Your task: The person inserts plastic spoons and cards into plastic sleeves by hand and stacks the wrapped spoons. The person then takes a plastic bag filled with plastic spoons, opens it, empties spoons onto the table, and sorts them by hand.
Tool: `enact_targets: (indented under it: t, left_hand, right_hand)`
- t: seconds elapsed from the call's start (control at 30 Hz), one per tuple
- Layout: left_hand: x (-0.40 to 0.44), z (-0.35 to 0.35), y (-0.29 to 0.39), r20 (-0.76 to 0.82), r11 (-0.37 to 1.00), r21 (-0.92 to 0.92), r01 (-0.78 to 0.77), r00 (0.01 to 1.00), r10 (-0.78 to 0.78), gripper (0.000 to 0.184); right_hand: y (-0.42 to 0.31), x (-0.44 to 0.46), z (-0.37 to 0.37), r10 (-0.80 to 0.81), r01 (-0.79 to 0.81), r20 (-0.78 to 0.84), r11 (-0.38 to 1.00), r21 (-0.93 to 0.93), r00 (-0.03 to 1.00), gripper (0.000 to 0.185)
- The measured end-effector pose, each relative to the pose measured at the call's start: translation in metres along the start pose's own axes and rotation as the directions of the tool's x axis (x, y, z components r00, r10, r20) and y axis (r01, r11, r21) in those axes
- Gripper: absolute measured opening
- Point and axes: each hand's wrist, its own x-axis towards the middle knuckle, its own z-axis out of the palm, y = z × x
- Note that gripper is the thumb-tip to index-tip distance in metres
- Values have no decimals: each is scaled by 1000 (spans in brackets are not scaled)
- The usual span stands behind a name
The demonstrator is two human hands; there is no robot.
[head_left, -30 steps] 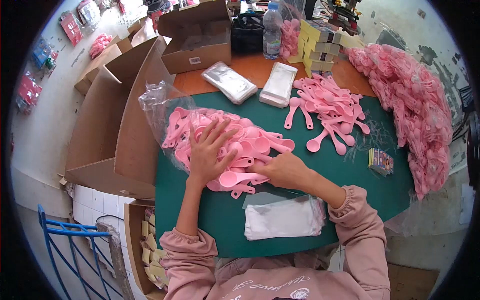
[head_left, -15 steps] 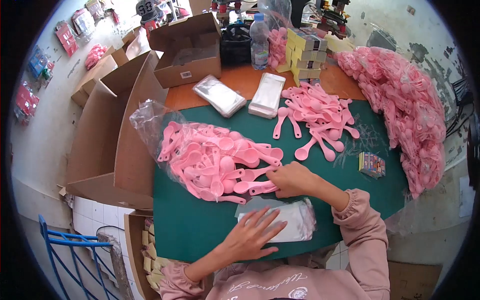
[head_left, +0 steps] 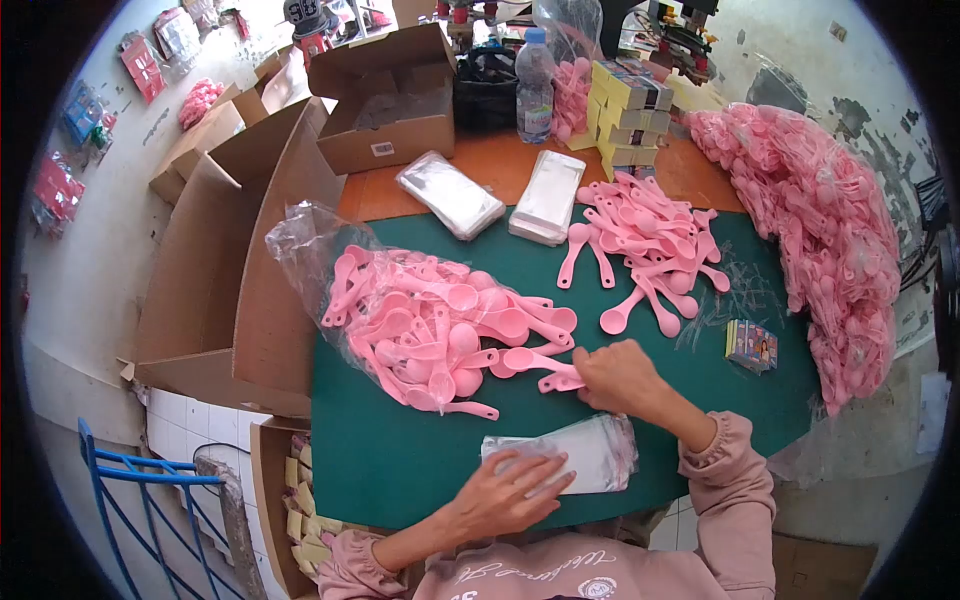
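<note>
My right hand (head_left: 622,378) is closed round the handle end of a pink spoon (head_left: 535,361) at the right edge of a spoon heap; another handle shows just under it, and I cannot tell whether it is gripped too. My left hand (head_left: 512,490) lies with fingers stretched over a stack of clear plastic bags (head_left: 598,455) at the table's near edge. The heap of pink spoons (head_left: 440,330) spills out of a large clear bag (head_left: 310,245) on the left. Farther right is a second pile of loose pink spoons (head_left: 650,235).
Two more bag stacks (head_left: 450,195) lie at the back, near a water bottle (head_left: 535,90) and stacked yellow-edged card blocks (head_left: 628,110). Small cards (head_left: 750,345) sit at right, beside a big bagged mass of pink spoons (head_left: 820,230). Cardboard boxes (head_left: 270,270) stand left.
My right hand has drawn slightly right, away from the heap, with the spoon handle in it. My left hand has settled lower onto the plastic bags, fingers closer together. The whole view has shifted a little.
</note>
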Motion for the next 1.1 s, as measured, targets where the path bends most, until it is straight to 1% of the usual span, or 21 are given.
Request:
enact_targets:
  t: [0.03, 0.1, 0.13, 0.17, 0.2, 0.23, 0.3, 0.33, 0.4, 0.43, 0.5, 0.53, 0.57, 0.6, 0.63, 0.7, 0.73, 0.8, 0.9, 1.03, 1.1]
  left_hand:
    - [4, -9, -6, -85, 1000, -25, 19, 996, -21, 34]
    - [9, -31, -40, -225, 987, 131, 88, 973, -57, 34]
    - [4, -36, -62, -338, 966, 175, 189, 933, -121, 27]
    - [12, -50, -83, -536, 963, 102, 250, 829, -159, 17]
    - [15, -54, -106, -681, 917, -15, 399, 667, -302, 13]
    - [12, -56, -133, -758, 867, -225, 444, 480, -442, 12]
    - [8, -57, -180, -834, 801, -382, 461, 200, -514, 17]
    - [2, -55, -194, -834, 801, -383, 461, 200, -514, 17]
    - [-6, -53, -217, -946, 767, -314, 560, -119, -300, 21]
    - [-11, -51, -225, -946, 766, -313, 561, -119, -300, 21]
    - [-21, -46, -233, -930, 730, -360, 581, -283, -234, 22]
    - [-24, -47, -233, -931, 728, -360, 584, -281, -235, 22]
    - [-25, -47, -234, -894, 728, -447, 520, -288, -343, 25]
    - [-25, -47, -235, -846, 714, -533, 453, -287, -449, 28]
    - [-27, -48, -238, -845, 715, -535, 451, -285, -452, 28]
    - [-36, -51, -243, -765, 640, -640, 425, -267, -587, 33]
    - [-38, -52, -245, -763, 638, -642, 426, -268, -588, 33]
    - [-38, -52, -250, -720, 595, -684, 423, -254, -646, 37]
    - [-39, -51, -253, -690, 568, -704, 426, -223, -689, 36]
    - [-43, -49, -260, -658, 550, -729, 407, -198, -726, 36]
    - [-42, -50, -261, -659, 562, -726, 396, -167, -733, 34]
  right_hand:
    - [6, 2, -6, 2, -2, -5, 1000, -1, 1000, 27]
    - [33, 5, -24, 54, -49, -102, 998, 51, 993, 27]
    - [54, 12, -26, 86, -84, -220, 996, 18, 972, 26]
    - [75, 22, -29, 111, -121, -335, 993, -10, 936, 25]
    - [91, 32, -40, 140, -160, -364, 987, -27, 921, 26]
    - [107, 44, -53, 167, -200, -398, 979, -43, 902, 26]
    - [134, 67, -66, 254, -302, -410, 952, -54, 876, 28]
    - [146, 73, -64, 254, -302, -410, 952, -55, 876, 28]
    - [163, 82, -59, 243, -320, -513, 945, -66, 823, 39]
    - [151, 80, -60, 242, -319, -512, 946, -66, 824, 39]
    - [101, 73, -58, 62, -273, -711, 944, -186, 700, 45]
    - [87, 79, -47, 163, -134, -524, 987, 92, 836, 52]
    - [58, 77, -39, 88, 45, -462, 962, 269, 882, 59]
    - [36, 78, -25, 22, 110, -398, 946, 306, 917, 60]
    - [18, 80, -10, -47, 169, -334, 923, 346, 941, 61]
    - [-13, 83, 8, -17, 124, -335, 946, 300, 942, 59]
    - [-17, 82, 10, -17, 123, -332, 946, 301, 943, 59]
    - [-21, 78, 13, 87, 16, -205, 889, 458, 975, 54]
    - [-13, 56, 16, 25, 126, -271, 841, 526, 962, 52]
    - [11, 23, 7, 15, 100, -202, 831, 547, 979, 44]
    - [24, 14, -5, 103, -120, 73, 602, 789, 992, 31]
